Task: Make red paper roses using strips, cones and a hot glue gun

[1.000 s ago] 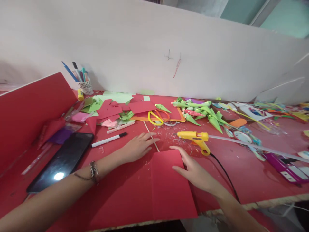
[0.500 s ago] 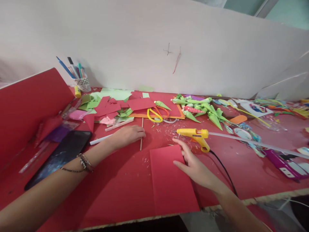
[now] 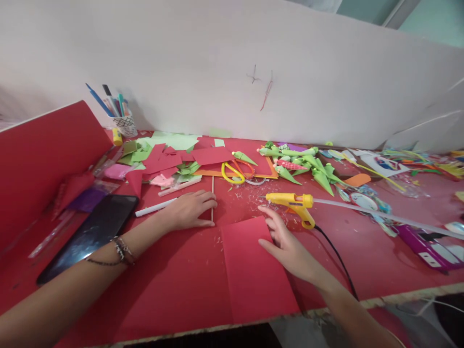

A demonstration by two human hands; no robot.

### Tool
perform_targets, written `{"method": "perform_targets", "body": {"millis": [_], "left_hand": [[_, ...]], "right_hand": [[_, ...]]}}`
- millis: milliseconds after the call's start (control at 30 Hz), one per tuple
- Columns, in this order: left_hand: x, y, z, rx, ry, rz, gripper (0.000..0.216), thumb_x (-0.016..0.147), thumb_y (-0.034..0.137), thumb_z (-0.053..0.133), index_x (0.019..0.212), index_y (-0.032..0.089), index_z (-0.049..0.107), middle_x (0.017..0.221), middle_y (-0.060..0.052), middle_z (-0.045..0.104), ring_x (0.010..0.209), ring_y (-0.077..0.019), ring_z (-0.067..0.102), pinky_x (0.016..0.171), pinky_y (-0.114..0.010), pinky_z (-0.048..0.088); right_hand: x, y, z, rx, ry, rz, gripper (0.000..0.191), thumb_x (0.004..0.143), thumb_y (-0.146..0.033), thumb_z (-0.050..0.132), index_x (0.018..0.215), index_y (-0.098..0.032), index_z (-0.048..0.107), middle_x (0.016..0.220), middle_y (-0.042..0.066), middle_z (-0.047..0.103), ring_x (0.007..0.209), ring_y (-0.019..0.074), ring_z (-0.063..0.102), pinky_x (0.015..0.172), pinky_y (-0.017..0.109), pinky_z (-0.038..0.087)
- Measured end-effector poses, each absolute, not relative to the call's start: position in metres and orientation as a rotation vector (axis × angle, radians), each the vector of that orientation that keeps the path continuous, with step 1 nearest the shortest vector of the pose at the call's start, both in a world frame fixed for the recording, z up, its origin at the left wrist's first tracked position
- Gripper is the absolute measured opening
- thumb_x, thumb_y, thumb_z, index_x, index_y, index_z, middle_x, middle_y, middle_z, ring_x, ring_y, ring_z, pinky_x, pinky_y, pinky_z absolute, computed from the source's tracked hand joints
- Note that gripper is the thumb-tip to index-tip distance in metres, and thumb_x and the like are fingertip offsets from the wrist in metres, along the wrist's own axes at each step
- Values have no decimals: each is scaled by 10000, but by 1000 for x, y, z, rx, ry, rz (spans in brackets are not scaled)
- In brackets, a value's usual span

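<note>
Red sheet [image 3: 255, 278]: plain, smooth, rectangular. Lies flat on the red table [image 3: 174, 295], near short side at the front edge. Long axis: near to far, angled slightly left at the far end. Right hand [image 3: 286, 244]: at the sheet's far right corner, thumb over the surface, well clear of the extended forefinger. Cannot tell whether pinching the edge.

Pale stick [image 3: 212, 184]: thin, straight, beyond the sheet's left corner. Long axis: near to far, pointing toward the wall. Left hand [image 3: 190, 210]: fingertips loosely parted across the stick.

Yellow glue gun [image 3: 288, 198]: just beyond the right hand, nozzle to the left.
</note>
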State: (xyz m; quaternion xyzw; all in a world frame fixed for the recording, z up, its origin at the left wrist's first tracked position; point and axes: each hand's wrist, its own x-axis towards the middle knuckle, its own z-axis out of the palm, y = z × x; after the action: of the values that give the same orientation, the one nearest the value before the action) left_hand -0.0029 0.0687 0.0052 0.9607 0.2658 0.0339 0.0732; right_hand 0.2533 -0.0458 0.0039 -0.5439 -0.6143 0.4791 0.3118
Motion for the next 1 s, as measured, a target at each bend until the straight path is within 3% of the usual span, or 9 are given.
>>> {"method": "perform_targets", "body": {"millis": [167,267,400,533,633,767,833,1000], "left_hand": [[-4,72,7,2858,813,116,309,800,414,471,1018,197,512,1135,-74,498,986,-206,511,851,-321,398],[-13,76,10,2894,845,104,265,780,323,483,1013,202,522,1119,-65,516,1002,-207,503,864,-329,384],[-25,77,13,2989,978,88,248,761,267,480,989,198,546,1056,-67,566,1039,-239,477,900,-386,336],[-24,63,14,2987,960,150,342,811,357,455,1116,210,502,1158,-69,542,1084,-236,455,946,-396,287],[-15,46,12,2885,764,117,552,806,476,439,1292,239,331,1337,-60,395,1204,-220,360,998,-369,245],[-6,31,2,2828,685,59,732,756,594,429,1358,246,198,1406,-66,284,1282,-244,246,1044,-419,147],[-4,27,-5,2817,726,64,754,753,620,402,1363,235,183,1412,-70,266,1287,-251,238,1046,-433,138],[-2,20,-9,2801,830,122,688,794,598,350,1359,232,203,1414,-62,261,1289,-246,235,1051,-429,131]], "right_hand": [[247,-43,5,-1501,-1625,1197,358,823,-177,355,1167,-244,428,1228,60,482,1133,199,468,938,400,393],[247,-43,2,-1490,-1675,1164,407,783,-92,297,1124,-232,469,1184,47,515,1093,169,497,944,381,392],[249,-42,-3,-1480,-1878,957,433,768,-89,356,1145,-264,478,1196,37,476,1119,172,461,945,363,391],[252,-36,-6,-1509,-2096,719,444,792,-104,376,1198,-275,436,1121,55,471,1069,182,476,921,379,404],[254,-34,-6,-1514,-2217,532,422,797,-123,401,1194,-261,441,1130,75,433,1082,204,454,916,399,406],[249,-40,-2,-1460,-2362,70,381,789,-135,471,1127,-303,525,1247,85,358,1190,286,308,966,497,305],[245,-45,0,-1353,-2456,-82,346,806,-143,475,1078,-339,560,1267,61,378,1196,286,292,979,520,259],[239,-45,2,-1060,-2666,191,240,864,-201,425,973,-278,625,1191,49,526,1082,227,426,884,405,390]]}}
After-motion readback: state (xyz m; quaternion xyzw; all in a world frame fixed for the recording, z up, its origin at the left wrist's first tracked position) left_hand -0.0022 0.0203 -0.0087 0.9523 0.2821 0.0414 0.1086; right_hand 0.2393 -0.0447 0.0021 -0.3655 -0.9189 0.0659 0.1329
